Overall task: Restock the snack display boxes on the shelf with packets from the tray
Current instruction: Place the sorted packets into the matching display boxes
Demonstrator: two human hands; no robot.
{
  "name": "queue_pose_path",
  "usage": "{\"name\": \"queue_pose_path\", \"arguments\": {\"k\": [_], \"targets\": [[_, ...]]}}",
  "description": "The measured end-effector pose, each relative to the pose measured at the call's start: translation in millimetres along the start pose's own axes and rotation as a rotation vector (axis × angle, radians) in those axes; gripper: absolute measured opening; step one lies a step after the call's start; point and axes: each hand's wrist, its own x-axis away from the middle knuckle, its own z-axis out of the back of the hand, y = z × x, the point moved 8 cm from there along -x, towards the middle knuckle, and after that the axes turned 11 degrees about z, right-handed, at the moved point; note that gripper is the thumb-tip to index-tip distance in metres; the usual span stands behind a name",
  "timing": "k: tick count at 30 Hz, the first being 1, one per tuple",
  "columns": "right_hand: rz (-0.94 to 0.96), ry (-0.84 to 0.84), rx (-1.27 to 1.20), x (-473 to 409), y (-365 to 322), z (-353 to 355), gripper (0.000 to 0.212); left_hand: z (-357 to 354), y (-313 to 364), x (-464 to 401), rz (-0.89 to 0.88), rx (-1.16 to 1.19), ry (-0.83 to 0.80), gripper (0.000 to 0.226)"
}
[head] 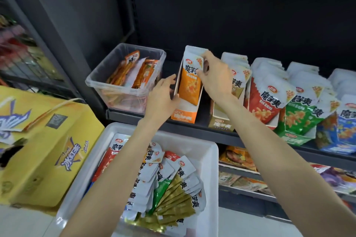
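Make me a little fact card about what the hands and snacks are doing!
Left hand: rests open against the orange display box
Right hand: pinches the top of an orange packet standing in that box
Tray: white, below the shelf, packets inside
Clear bin: left of the box, orange packets inside
Neighbour boxes: red, green, blue packets

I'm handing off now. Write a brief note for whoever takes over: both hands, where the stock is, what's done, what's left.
Left hand: flat against the side of the orange display box, steadying it.
Right hand: pinching the orange packet standing in that box.
White tray below the shelf holds many mixed packets.
Done: red, green and blue boxes look full.
Left: seat this packet, fill the orange box and the near-empty tan box.
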Motion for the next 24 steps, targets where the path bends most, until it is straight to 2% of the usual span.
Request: {"name": "queue_pose_path", "arguments": {"k": [4, 8, 11, 13, 16, 20, 22, 24], "targets": [[-0.059, 0.072, 0.060, 2.9, 4.1, 3.4, 0.036, -2.3, -3.8, -3.7, -0.008, 0.040, -0.038, 0.055], [-0.025, 0.217, -0.104, 23.6, -4.9, 23.2, 0.029, 3.0, -1.6, 3.9, -0.004, 0.041, -0.009, 0.054], [0.083, 0.251, -0.228, 61.6, -26.7, 36.7, 0.022, 16.9, 7.0, 30.6, -0.105, 0.042, 0.054, 0.050], [0.130, 0.147, -0.308, 95.9, -42.4, 29.9, 0.019, 29.2, 8.2, 59.7, -0.207, 0.078, 0.106, 0.041], [0.136, -0.197, -0.373, 152.3, -57.6, -11.9, 0.015, 32.9, -19.9, 107.6, -0.240, 0.064, 0.117, 0.031], [0.183, -0.722, -0.229, 214.6, -67.4, -84.4, 0.027, 2.4, -90.4, 154.3, -0.099, -0.225, -0.152, 0.037], [0.193, -0.841, -0.192, 231.4, -72.2, -108.6, 0.036, -12.7, -119.0, 175.4, -0.037, -0.345, -0.305, 0.042], [0.142, -0.850, -0.161, 235.6, -74.5, -124.6, 0.037, -20.5, -136.4, 189.9, 0.019, -0.407, -0.393, 0.045]]}}
